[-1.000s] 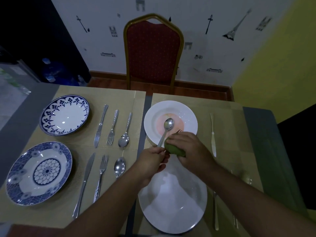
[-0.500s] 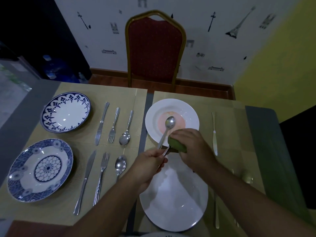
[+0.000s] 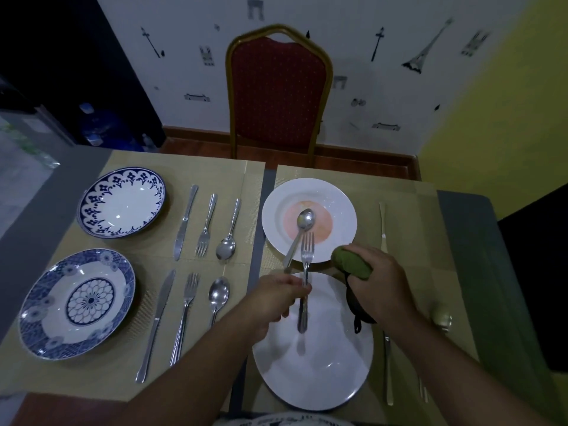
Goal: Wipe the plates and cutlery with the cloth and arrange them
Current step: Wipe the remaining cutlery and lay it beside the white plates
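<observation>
Across the grey tabletop (image 3: pixel 461 241) from me stands a red upholstered chair (image 3: pixel 278 93) with a gold frame, close to the far edge. Behind it a white wall (image 3: pixel 353 32) carries dark stickers, one an Eiffel Tower (image 3: pixel 425 50); to my right is a yellow wall (image 3: pixel 491 103). A left placemat (image 3: pixel 153 252) and a right placemat (image 3: pixel 412 229), both woven tan, lie side by side with a narrow gap between. Blue water bottles (image 3: pixel 95 127) sit on the floor far left.

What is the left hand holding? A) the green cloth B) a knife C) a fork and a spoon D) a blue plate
C: the left hand grips a fork and a spoon; the right hand holds the cloth.
</observation>
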Motion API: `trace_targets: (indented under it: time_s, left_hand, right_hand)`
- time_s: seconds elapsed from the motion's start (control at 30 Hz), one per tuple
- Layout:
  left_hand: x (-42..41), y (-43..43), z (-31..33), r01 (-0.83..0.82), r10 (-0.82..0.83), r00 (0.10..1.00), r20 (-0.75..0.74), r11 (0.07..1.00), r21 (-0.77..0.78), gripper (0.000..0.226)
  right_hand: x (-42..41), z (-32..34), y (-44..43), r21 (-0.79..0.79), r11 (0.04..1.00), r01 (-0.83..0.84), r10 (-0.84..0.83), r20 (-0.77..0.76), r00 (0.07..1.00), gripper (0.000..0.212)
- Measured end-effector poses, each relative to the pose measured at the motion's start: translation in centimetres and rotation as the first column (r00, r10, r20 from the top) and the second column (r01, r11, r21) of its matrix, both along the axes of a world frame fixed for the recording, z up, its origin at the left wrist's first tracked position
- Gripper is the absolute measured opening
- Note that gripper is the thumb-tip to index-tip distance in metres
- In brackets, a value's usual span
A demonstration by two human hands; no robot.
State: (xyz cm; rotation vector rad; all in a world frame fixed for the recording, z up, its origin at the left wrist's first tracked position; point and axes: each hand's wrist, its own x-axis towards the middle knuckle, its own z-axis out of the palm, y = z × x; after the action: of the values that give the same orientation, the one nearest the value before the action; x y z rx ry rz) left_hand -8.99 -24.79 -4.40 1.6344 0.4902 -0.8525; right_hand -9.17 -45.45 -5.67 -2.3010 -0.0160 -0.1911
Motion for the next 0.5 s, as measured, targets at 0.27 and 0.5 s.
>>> trace_targets:
  time_s: [0.27, 0.5]
  left_hand:
    - [1.4, -1.4, 2.3, -0.126, 0.124, 0.992, -0.021, 0.971, -0.203, 0.023]
    - [0.7, -2.0, 0.3, -0.187, 0.203, 0.977, 0.068, 0.963, -0.192, 0.013]
  right_hand:
    - [-2.4, 1.2, 0.3, 0.062, 0.998, -0.009, 0.01, -0.011, 1.0, 0.048]
    - [-3.6, 1.1, 0.3, 0.062, 0.998, 0.028, -0.025, -0.041, 0.999, 0.049]
